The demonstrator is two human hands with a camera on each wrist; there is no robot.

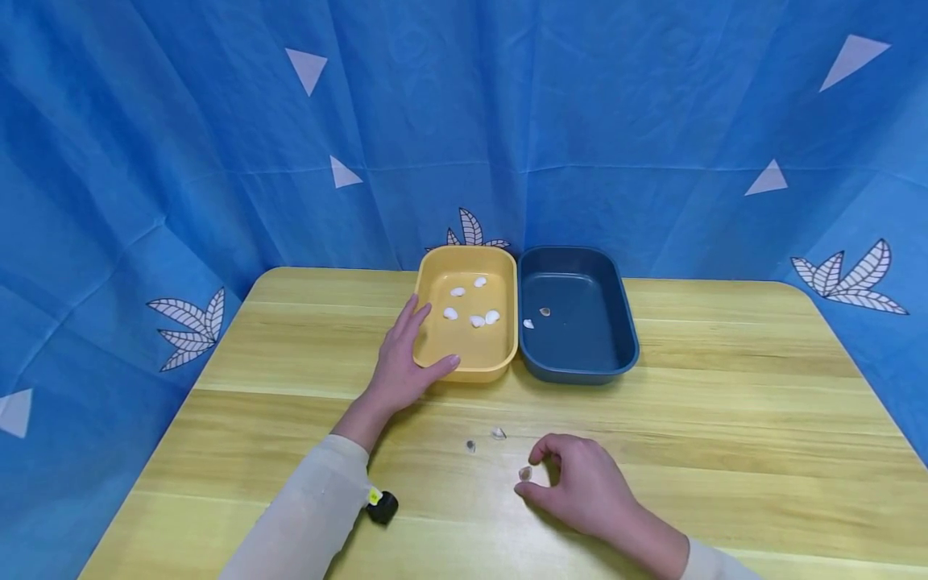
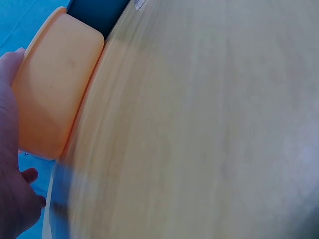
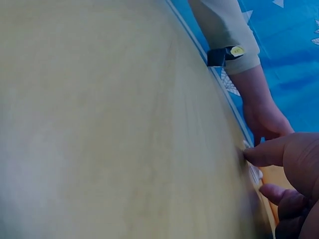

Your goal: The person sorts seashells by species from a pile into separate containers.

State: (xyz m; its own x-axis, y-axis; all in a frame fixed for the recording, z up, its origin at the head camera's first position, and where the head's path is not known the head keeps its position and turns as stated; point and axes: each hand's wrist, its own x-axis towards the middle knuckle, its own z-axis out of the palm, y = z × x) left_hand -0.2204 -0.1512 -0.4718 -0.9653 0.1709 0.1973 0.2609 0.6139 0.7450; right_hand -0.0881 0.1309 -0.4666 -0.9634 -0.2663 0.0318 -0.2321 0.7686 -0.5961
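Between thumb and forefinger, my right hand (image 1: 583, 483) holds a small seashell (image 1: 525, 474) with a brownish hollow, low over the near middle of the table. In the right wrist view the thumb and finger (image 3: 271, 152) stand at the right edge. My left hand (image 1: 401, 366) rests at the near left corner of a yellow tray (image 1: 464, 375), fingers stretched along its left side and thumb over the front rim. Several white shells (image 1: 492, 316) lie in that tray. Two more small shells (image 1: 499, 433) lie on the table between the hands.
A dark blue tray (image 1: 580, 375) stands right beside the yellow one, with a white shell (image 1: 528, 324) and a brownish shell (image 1: 545, 312) inside. Behind the wooden table (image 1: 725, 403) hangs a blue patterned curtain (image 1: 435, 97). A black device (image 1: 382, 508) sits at the left sleeve.
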